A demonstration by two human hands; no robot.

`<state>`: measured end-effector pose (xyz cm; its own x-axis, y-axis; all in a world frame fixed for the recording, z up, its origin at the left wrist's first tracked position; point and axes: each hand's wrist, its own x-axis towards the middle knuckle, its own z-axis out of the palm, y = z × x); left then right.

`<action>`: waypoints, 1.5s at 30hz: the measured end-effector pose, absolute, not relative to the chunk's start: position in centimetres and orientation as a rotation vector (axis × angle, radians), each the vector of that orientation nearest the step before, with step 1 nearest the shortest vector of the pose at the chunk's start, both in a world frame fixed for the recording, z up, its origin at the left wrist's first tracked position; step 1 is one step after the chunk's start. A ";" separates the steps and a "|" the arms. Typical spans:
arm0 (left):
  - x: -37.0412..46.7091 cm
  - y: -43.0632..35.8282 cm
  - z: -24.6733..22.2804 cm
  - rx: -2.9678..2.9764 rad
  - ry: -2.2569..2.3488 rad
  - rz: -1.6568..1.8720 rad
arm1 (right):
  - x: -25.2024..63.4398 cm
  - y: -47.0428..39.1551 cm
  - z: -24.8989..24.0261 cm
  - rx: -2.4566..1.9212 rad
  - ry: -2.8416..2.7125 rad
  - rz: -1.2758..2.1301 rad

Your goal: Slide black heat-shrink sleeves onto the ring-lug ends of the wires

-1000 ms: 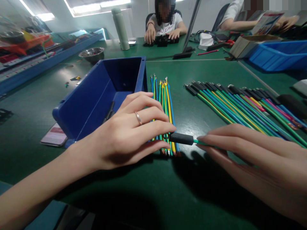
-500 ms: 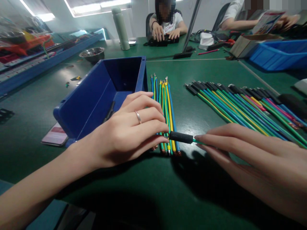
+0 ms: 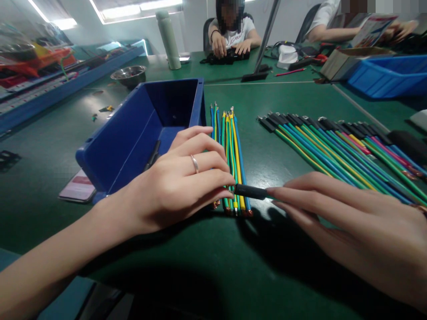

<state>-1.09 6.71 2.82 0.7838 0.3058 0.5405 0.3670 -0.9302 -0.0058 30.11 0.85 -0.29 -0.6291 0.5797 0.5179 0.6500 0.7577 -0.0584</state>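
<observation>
Between my two hands a wire with a black sleeve (image 3: pixel 250 191) on its end is held roughly level above the green table. My left hand (image 3: pixel 182 180), wearing a ring, pinches the wire's tip at the left end of the sleeve. At the sleeve's other end, the thumb and fingers of my right hand (image 3: pixel 336 215) close on the sleeve's edge and the green wire, most of which is hidden by the hand. Behind my left fingers lies a bundle of bare-ended blue, green and yellow wires (image 3: pixel 237 155). To the right rests a row of black-sleeved wires (image 3: pixel 333 146).
A dark blue bin (image 3: pixel 115 142) stands left of the wires, a phone (image 3: pixel 78 186) beside it. Farther back are a metal bowl (image 3: pixel 129 76), a bottle (image 3: pixel 168 42), a light blue bin (image 3: pixel 388 78) and a cardboard box (image 3: pixel 347 62). Two people sit across the table.
My right fingers have moved slightly left, up against the sleeve's end, covering the bit of green wire that showed. My left hand has barely moved.
</observation>
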 end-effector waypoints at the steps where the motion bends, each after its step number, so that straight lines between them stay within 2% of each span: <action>1: -1.1 6.7 2.8 -2.861 -0.543 -0.834 | 30.1 0.9 -0.3 -0.919 -2.445 -0.174; 42: -1.0 6.3 2.9 -2.824 -0.556 -0.845 | 29.3 0.6 -0.5 -0.990 -2.394 -0.195; 45: -0.8 6.2 2.8 -2.785 -0.562 -0.854 | 29.9 1.0 -0.3 -0.975 -2.435 -0.112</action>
<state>-0.80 6.15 2.84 0.7645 0.3029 0.5690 0.4028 -0.9136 -0.0550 29.89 0.98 -0.29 -0.6119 0.6227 0.4877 0.6649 0.7389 -0.1092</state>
